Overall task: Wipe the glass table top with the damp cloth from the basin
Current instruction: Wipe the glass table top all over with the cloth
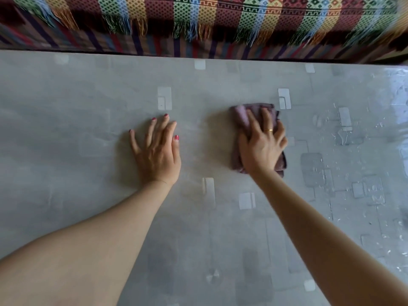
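Cloth (239,117) is soft, limp, light, folded into a thick pad; damp, so it likely drags a bit on the glass but won't slip out from under a flat palm. Best hold: palm down on the pad's middle, fingers spread over the far half, no pinch needed. Nothing fragile in the cloth itself; the glass top wants even pressure, not a jab.

Cloth sits right of the desk (66,107) centre, nearer the far edge than the near one. Right hand (262,144) lies flat on it, grip wide, fingers straight and fanned, pressing the pad down; cloth shows beyond the fingertips and by the wrist.

Left hand (157,151) lies palm down on bare glass near the desk's centre, well apart from the cloth, fingers spread, holding nothing, probably bracing.

Wet streaks and droplets (344,138) show toward the desk's right edge. Striped throw (220,16) hangs beyond the far edge.
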